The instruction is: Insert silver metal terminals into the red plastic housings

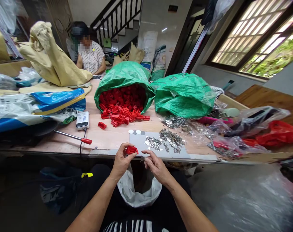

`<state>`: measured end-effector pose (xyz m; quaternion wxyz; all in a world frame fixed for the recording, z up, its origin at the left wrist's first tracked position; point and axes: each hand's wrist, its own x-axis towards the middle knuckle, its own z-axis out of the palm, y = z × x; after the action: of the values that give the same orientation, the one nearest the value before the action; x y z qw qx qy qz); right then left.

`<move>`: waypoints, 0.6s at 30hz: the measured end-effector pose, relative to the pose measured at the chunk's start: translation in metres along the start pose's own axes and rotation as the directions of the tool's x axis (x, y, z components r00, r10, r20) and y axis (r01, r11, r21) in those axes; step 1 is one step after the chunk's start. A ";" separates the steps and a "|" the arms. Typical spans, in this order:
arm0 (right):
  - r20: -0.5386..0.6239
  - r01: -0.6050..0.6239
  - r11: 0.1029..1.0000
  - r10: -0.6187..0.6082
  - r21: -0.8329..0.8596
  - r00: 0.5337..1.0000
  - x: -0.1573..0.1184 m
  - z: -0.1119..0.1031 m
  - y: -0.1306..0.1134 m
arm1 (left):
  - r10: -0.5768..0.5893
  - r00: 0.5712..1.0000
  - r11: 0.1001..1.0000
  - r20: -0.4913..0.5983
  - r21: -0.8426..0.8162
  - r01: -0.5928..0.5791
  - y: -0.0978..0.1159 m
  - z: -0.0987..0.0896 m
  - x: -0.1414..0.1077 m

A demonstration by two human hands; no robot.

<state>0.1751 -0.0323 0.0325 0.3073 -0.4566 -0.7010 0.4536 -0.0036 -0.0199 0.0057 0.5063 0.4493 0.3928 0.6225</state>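
My left hand (122, 161) pinches a red plastic piece (132, 150) at the table's front edge. Just to its right, my right hand (154, 163) has its index finger and thumb drawn together; whatever lies between them is too small to make out. Small silvery metal parts (172, 138) lie in loose heaps on a grey sheet (139, 138) beyond my hands. Farther back, a green sack (127, 72) lies open with many red pieces (123, 111) spilling from it. Below my hands, an open whitish bag (139, 198) hangs at my lap.
A tool with a red handle (86, 141) and a white device (82, 120) with a cable lie at left. Another green sack (185, 95) stands behind the metal parts. Plastic bags (278, 133) crowd the right side. A person (92, 59) sits across the table.
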 end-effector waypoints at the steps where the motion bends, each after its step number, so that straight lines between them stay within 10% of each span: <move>1: 0.028 0.003 1.000 -0.004 0.029 1.000 -0.001 0.000 -0.003 | -0.064 0.998 0.992 -0.012 -0.113 0.062 0.003 0.002 -0.002; 7: 0.085 0.049 0.997 -0.054 0.062 0.995 -0.006 -0.001 -0.014 | -0.391 0.901 0.700 0.188 -0.574 0.424 0.016 0.009 -0.010; 18: 0.014 0.136 0.990 -0.136 -0.043 0.991 -0.011 -0.004 -0.012 | -0.603 0.776 0.499 0.183 -0.672 0.547 0.024 0.028 -0.025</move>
<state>0.1789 -0.0433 0.0446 0.3238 -0.4119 -0.7418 0.4187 0.0186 -0.0479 0.0326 0.7980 0.0452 0.2754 0.5341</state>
